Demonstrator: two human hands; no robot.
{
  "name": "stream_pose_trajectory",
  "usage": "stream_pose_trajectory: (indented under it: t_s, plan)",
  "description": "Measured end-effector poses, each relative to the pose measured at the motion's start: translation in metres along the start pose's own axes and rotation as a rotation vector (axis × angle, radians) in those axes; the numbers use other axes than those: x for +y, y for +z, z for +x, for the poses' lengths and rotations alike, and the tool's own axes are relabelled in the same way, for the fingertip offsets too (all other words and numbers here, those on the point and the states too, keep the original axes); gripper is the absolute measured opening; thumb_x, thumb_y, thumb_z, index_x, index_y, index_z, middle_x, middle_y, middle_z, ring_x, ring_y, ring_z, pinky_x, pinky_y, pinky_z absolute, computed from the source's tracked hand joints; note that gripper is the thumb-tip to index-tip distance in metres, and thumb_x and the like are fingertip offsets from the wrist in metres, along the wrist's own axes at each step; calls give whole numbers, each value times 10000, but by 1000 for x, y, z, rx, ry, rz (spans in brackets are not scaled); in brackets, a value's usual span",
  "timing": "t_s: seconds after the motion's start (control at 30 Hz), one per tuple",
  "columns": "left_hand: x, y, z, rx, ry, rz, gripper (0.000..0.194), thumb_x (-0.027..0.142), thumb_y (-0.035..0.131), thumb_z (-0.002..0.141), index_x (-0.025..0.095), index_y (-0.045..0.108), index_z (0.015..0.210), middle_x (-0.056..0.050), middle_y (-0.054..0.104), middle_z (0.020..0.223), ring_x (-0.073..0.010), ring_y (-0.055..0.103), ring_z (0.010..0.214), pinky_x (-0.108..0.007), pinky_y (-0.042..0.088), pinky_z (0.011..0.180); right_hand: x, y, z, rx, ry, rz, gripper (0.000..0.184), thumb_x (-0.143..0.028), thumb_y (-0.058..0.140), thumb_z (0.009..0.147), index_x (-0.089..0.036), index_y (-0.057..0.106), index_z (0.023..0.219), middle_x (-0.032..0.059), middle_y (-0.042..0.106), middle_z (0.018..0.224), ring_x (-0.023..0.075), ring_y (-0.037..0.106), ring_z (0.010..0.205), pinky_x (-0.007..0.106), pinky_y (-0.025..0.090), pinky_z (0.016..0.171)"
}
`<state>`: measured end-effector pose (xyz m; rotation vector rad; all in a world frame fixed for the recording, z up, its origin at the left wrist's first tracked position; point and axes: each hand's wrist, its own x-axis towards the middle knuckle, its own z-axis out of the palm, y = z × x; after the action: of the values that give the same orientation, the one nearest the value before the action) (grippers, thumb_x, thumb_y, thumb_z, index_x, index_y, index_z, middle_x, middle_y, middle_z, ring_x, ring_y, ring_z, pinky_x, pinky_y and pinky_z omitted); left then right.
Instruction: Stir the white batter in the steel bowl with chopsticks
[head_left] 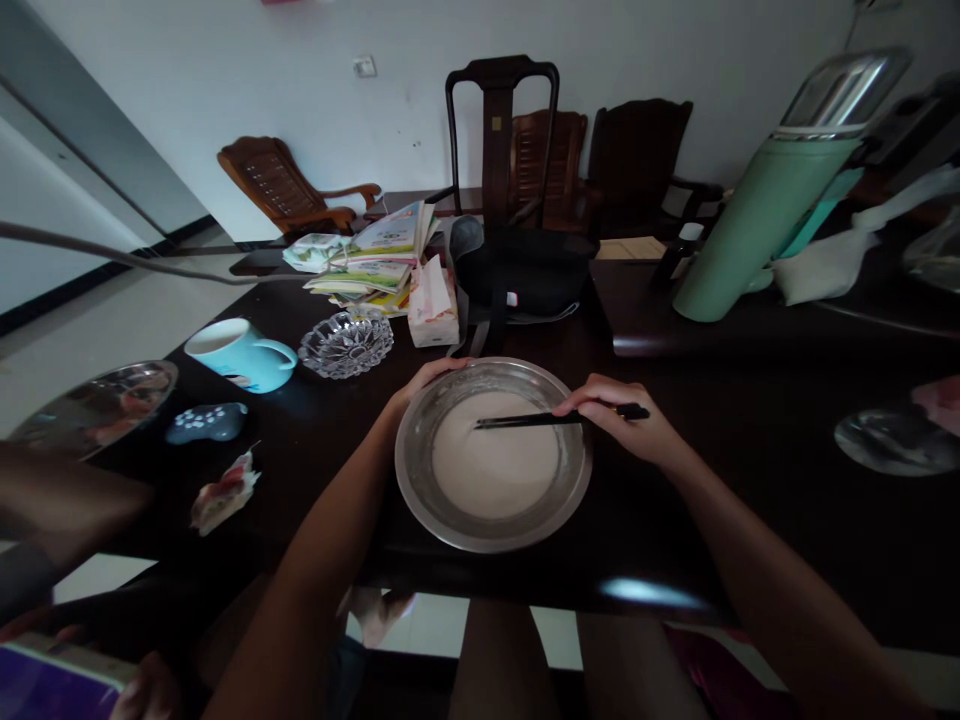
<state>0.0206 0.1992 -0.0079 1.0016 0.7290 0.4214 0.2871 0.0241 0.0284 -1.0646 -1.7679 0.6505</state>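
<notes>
A wide metal bowl (411, 490) sits at the dark table's near edge, with pale, smooth batter (495, 470) in it. My left hand (431, 378) grips the bowl's far-left rim; part of its fingers is hidden behind the rim. In my right hand (619, 415), above the bowl's right rim, is a pair of black chopsticks (525, 421). They lean left across the bowl, and their tips touch the batter's surface near its middle.
Left of the bowl are a light-blue mug (244, 360), a glass dish (346, 346), a grey-blue object (206, 423) and a crumpled wrapper (226, 492). Books (382, 255), tissues (433, 310) and a black bag (532, 275) lie behind; a green thermos (765, 220) stands right. Another person's hand (146, 690) holds a device lower left.
</notes>
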Motion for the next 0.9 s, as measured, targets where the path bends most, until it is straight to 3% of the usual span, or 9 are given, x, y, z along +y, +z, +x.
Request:
stream_pose_trajectory:
  t_s: [0.1,0.2,0.3,0.43,0.5,0.6,0.7,0.8,0.9]
  plan:
    - [1,2,-1,-18,-13,7,373,319,660,706,156,697,1040,-32,751,875,-211,656,836,-309,436,871,2,-8,-1,127,2,-12,287,-322,518,938,-223,757,814,34,730,796,162,640,754,297,464,727]
    - [3,6,-4,-17,-11,-4,360,304,653,711,159,704,1037,-29,753,885,-210,653,849,-307,433,870,4,-14,-4,226,23,128,405,-353,446,968,-222,749,734,31,705,672,158,621,648,297,457,649]
    - [4,8,-5,-2,-18,-9,321,300,641,721,163,716,1002,-22,749,832,-193,645,800,-301,440,850,3,-10,-5,127,10,206,418,-378,432,971,-220,744,743,33,707,653,164,620,635,303,453,628]
    - [4,9,-5,1,-8,24,267,296,608,747,180,724,957,-5,729,728,-190,641,750,-307,448,826,0,2,-1,-86,-5,61,297,-375,507,940,-216,750,877,45,748,829,182,661,798,320,467,746]
    - [4,9,-5,-15,-7,26,271,299,610,739,178,724,953,-6,725,710,-188,639,727,-308,450,814,1,2,0,-62,-12,-8,261,-373,533,925,-223,747,913,41,751,859,183,660,815,322,464,764]
    - [4,8,-4,-24,-6,10,301,304,636,700,162,722,951,-21,741,781,-182,642,744,-298,449,826,3,-7,0,78,16,-53,292,-365,510,938,-228,753,851,35,746,827,177,649,780,321,456,765]
    - [3,6,-2,-23,3,18,321,310,644,698,160,717,972,-36,748,844,-213,653,841,-319,435,878,4,-16,-3,158,41,36,394,-371,451,964,-224,755,761,35,725,735,172,631,707,313,455,712]
    - [1,3,-1,-5,0,33,329,322,637,725,166,709,1005,-36,746,837,-229,653,858,-340,432,882,2,-14,-5,39,-2,139,426,-398,430,967,-221,759,763,40,716,696,176,612,680,315,449,666]
    - [-1,-2,0,11,-16,44,353,330,637,736,160,702,1039,-31,741,830,-214,652,826,-335,437,872,-1,-3,-3,-116,-38,98,341,-388,476,951,-218,761,872,47,738,787,177,611,739,322,453,713]
